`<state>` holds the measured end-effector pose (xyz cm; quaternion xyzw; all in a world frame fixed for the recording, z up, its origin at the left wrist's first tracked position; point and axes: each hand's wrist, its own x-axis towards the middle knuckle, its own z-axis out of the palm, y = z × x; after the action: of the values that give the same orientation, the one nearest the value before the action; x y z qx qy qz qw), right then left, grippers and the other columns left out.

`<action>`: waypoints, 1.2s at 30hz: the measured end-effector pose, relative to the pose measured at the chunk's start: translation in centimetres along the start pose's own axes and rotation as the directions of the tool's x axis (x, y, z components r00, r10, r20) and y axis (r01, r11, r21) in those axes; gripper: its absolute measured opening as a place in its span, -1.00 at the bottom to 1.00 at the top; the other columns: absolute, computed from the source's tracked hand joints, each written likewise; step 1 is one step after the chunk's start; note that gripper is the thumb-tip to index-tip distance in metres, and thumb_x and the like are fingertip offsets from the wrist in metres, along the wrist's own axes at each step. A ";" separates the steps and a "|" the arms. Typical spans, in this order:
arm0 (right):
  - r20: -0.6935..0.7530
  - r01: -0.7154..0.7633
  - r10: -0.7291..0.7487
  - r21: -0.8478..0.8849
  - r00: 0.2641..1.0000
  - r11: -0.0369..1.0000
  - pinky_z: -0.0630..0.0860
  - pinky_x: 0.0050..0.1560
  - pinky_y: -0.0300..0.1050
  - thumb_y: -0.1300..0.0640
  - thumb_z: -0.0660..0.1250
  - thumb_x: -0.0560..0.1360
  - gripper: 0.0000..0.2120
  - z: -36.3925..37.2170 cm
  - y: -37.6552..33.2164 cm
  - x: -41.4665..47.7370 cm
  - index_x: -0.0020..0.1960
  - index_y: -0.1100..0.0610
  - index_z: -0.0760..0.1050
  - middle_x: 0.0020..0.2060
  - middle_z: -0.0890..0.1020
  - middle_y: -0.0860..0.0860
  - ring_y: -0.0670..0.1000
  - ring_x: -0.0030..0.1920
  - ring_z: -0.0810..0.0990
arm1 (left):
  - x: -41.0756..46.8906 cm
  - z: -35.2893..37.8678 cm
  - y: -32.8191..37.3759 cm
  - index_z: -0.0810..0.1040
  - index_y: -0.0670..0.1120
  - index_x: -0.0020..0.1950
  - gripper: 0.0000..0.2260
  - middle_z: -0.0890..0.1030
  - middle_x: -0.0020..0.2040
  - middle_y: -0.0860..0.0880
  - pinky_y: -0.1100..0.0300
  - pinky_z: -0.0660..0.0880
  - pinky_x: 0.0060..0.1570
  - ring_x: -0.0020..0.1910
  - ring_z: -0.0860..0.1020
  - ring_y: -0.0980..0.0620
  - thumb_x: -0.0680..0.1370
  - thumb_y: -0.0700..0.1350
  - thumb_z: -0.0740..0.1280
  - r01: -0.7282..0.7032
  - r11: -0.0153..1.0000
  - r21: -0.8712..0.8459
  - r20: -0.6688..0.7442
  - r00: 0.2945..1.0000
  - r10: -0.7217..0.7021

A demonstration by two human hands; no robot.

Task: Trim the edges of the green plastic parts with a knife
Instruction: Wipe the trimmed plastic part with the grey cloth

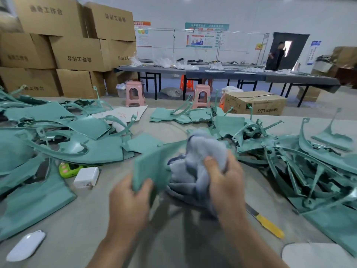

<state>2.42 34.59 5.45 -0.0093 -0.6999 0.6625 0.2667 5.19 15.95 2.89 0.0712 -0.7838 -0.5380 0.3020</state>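
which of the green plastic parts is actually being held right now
The flat green panel at centre, gripped by the left hand; every other green part lies loose on the table.

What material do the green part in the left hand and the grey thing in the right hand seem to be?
Green part: probably rigid plastic with a smooth matte finish; it keeps a flat, thin-edged shape. Grey thing: soft cloth, likely knit or fleece; it bunches into folds.
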 end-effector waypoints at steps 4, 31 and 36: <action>0.356 -0.149 0.120 0.055 0.927 0.987 0.56 -0.15 0.00 -0.12 0.35 0.44 -0.60 3.3 0.8 -3.8 0.26 -0.11 0.56 -0.19 0.67 -0.13 -0.06 -0.21 0.63 | -2.3 1.7 0.5 0.52 0.28 0.36 -0.46 0.65 0.02 0.35 0.55 0.42 -0.12 -0.03 0.59 0.41 0.48 -0.23 0.32 -0.191 0.980 0.058 0.290 0.942 0.166; 0.121 -0.095 0.087 0.066 0.989 0.993 0.54 0.10 -0.28 0.03 0.31 0.65 -0.89 2.7 2.0 0.2 0.09 -0.14 0.59 -0.01 0.70 -0.21 -0.24 0.06 0.65 | -2.4 0.8 1.4 0.53 0.38 0.30 -0.19 0.58 0.20 0.41 0.48 0.43 0.18 0.20 0.57 0.34 0.24 -0.36 0.26 -0.341 0.940 0.016 0.321 0.892 0.318; 0.310 -0.362 0.294 0.189 0.904 0.913 0.63 0.10 -0.21 0.16 0.34 0.63 -0.85 2.5 1.6 -2.4 0.11 -0.02 0.64 0.04 0.75 -0.08 -0.12 0.06 0.71 | -2.0 1.6 -0.1 0.50 0.22 0.36 -0.30 0.53 0.34 0.25 0.45 0.30 0.35 0.33 0.48 0.29 0.39 -0.44 0.38 -0.405 0.910 0.090 0.271 0.889 0.369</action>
<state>2.98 31.56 3.12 -0.0030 -0.6320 0.7733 0.0496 5.89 18.05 1.59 -0.1329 -0.8504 -0.4136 0.2967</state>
